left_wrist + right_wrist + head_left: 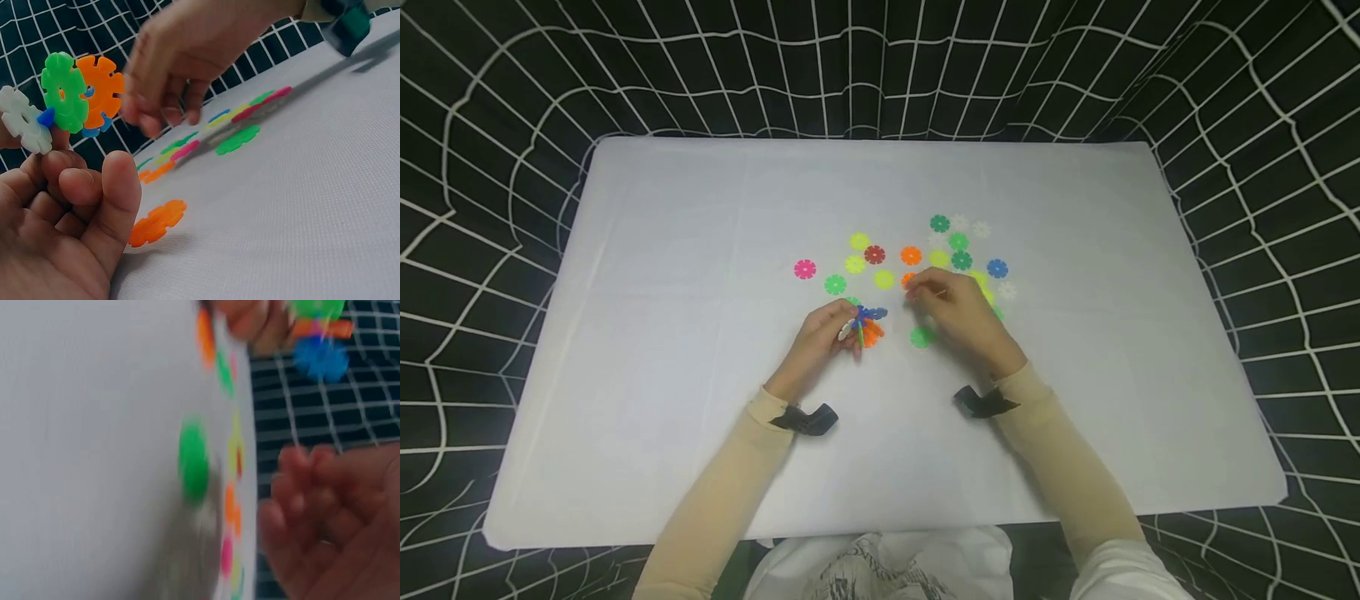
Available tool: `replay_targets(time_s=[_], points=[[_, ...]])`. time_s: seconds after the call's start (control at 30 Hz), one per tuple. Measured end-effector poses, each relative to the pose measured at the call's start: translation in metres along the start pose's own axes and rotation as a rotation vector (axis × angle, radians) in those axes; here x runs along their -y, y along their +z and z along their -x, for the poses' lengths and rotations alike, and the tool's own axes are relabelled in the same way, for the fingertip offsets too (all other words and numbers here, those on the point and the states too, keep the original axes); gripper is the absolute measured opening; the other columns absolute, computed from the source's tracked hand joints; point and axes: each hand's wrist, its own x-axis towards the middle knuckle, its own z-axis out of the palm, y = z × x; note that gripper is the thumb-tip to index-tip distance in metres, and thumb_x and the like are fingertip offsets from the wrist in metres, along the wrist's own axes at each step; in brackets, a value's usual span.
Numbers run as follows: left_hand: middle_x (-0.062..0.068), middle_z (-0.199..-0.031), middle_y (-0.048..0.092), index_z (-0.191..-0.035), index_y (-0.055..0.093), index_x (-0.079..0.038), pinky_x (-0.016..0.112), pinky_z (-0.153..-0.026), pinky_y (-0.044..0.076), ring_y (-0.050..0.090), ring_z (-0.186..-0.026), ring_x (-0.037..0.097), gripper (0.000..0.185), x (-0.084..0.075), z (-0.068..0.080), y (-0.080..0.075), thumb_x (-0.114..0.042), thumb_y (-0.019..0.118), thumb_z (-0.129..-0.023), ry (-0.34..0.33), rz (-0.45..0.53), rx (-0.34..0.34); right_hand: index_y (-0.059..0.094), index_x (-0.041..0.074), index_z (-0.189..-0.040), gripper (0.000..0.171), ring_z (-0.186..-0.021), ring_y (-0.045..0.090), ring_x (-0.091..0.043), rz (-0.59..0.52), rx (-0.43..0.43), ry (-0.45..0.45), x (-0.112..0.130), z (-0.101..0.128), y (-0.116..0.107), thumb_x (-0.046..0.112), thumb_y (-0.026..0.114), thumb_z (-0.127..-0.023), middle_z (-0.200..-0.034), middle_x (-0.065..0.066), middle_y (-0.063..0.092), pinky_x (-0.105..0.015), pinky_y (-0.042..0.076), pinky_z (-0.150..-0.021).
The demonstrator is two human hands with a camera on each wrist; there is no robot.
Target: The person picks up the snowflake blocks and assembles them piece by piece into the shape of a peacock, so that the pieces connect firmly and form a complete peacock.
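My left hand [823,337] pinches a small build of notched plastic discs slotted together. Blue discs [871,314], an orange disc [101,90], a green disc [64,92] and a white disc [26,120] show in it, standing at angles to one another. The build is raised above the table. To the right, my right hand [958,312] hovers over the loose discs with fingers loosely bent, its fingertips right by an orange disc [907,282]. No disc shows between those fingers in the left wrist view. The right wrist view is blurred.
Several loose discs lie flat on the white table [647,333], among them a pink disc [805,269], a red disc [874,255] and a blue disc [997,268]. One green disc [922,337] lies nearer, beside the right hand. White-lined black netting [880,67] surrounds the table.
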Motion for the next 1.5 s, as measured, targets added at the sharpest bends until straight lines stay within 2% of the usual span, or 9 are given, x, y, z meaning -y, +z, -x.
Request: replay_targets(time_s=[0.1, 0.27, 0.4, 0.5, 0.63, 0.77, 0.9, 1.03, 1.5], points=[[0.000, -0.076, 0.052, -0.095, 0.058, -0.010, 0.024, -0.070, 0.053, 0.059, -0.062, 0.018, 0.017, 0.001, 0.000, -0.001, -0.019, 0.049, -0.106, -0.001, 0.014, 0.008, 0.068, 0.008, -0.122, 0.025, -0.103, 0.059, -0.027, 0.168, -0.037, 0.079, -0.010, -0.004, -0.009, 0.015, 0.055, -0.102, -0.119, -0.010, 0.069, -0.043, 0.052, -0.090], [0.001, -0.076, 0.053, -0.094, 0.059, -0.010, 0.024, -0.071, 0.052, 0.060, -0.064, 0.017, 0.017, 0.001, 0.001, -0.002, -0.019, 0.050, -0.105, 0.006, 0.012, 0.020, 0.060, 0.006, -0.137, 0.040, -0.111, 0.050, -0.029, 0.392, 0.013, 0.145, -0.018, -0.008, -0.010, 0.019, 0.062, -0.099, -0.121, -0.013, 0.059, -0.044, 0.053, -0.094], [0.001, -0.079, 0.054, -0.095, 0.059, -0.010, 0.026, -0.072, 0.052, 0.059, -0.065, 0.018, 0.017, 0.001, 0.001, -0.002, -0.021, 0.050, -0.105, 0.015, 0.013, 0.031, 0.056, 0.004, -0.140, 0.045, -0.110, 0.046, -0.030, 0.486, 0.009, 0.165, -0.019, -0.012, -0.009, 0.019, 0.064, -0.098, -0.118, -0.015, 0.054, -0.042, 0.053, -0.088], [0.001, -0.080, 0.054, -0.094, 0.059, -0.010, 0.027, -0.073, 0.053, 0.059, -0.065, 0.019, 0.018, 0.001, 0.001, -0.001, -0.021, 0.051, -0.105, 0.016, 0.018, 0.039, 0.058, 0.004, -0.133, 0.040, -0.107, 0.045, -0.030, 0.508, 0.009, 0.180, -0.018, -0.014, -0.010, 0.019, 0.066, -0.097, -0.114, -0.014, 0.054, -0.041, 0.052, -0.082], [0.000, -0.079, 0.056, -0.092, 0.060, -0.010, 0.027, -0.073, 0.053, 0.058, -0.066, 0.019, 0.018, 0.001, 0.001, -0.001, -0.019, 0.051, -0.105, 0.018, 0.028, 0.050, 0.060, 0.008, -0.122, 0.027, -0.096, 0.053, -0.029, 0.370, 0.046, 0.177, -0.012, -0.016, -0.015, 0.016, 0.066, -0.097, -0.106, -0.012, 0.061, -0.038, 0.052, -0.075], [0.000, -0.079, 0.057, -0.092, 0.060, -0.009, 0.026, -0.072, 0.051, 0.058, -0.066, 0.020, 0.018, 0.001, 0.000, 0.000, -0.018, 0.051, -0.104, 0.025, 0.010, 0.058, 0.067, 0.011, -0.120, 0.023, -0.095, 0.063, -0.026, 0.077, 0.106, 0.072, 0.004, -0.013, -0.015, 0.012, 0.067, -0.097, -0.108, -0.010, 0.070, -0.036, 0.055, -0.081], [0.001, -0.074, 0.056, -0.090, 0.060, -0.009, 0.025, -0.072, 0.047, 0.060, -0.066, 0.019, 0.019, 0.001, 0.000, -0.001, -0.020, 0.051, -0.103, 0.034, -0.059, 0.061, 0.070, 0.008, -0.114, 0.018, -0.097, 0.069, -0.023, -0.081, 0.154, -0.075, 0.018, -0.012, -0.007, 0.008, 0.068, -0.096, -0.106, -0.011, 0.074, -0.039, 0.058, -0.089], [0.002, -0.071, 0.054, -0.088, 0.060, -0.010, 0.027, -0.076, 0.045, 0.060, -0.068, 0.018, 0.021, 0.001, 0.000, -0.001, -0.023, 0.052, -0.103, 0.032, -0.118, 0.063, 0.070, 0.006, -0.107, 0.013, -0.090, 0.069, -0.022, -0.116, 0.193, -0.148, 0.022, -0.011, -0.001, 0.005, 0.069, -0.095, -0.101, -0.011, 0.074, -0.034, 0.058, -0.084], [-0.001, -0.070, 0.058, -0.091, 0.061, -0.010, 0.029, -0.084, 0.043, 0.062, -0.071, 0.016, 0.019, 0.000, 0.000, -0.002, -0.022, 0.051, -0.102, 0.012, -0.198, 0.077, 0.070, 0.011, -0.101, 0.008, -0.091, 0.067, -0.020, -0.118, 0.189, -0.144, 0.020, -0.010, 0.006, 0.005, 0.069, -0.095, -0.098, -0.006, 0.073, -0.036, 0.058, -0.080]])
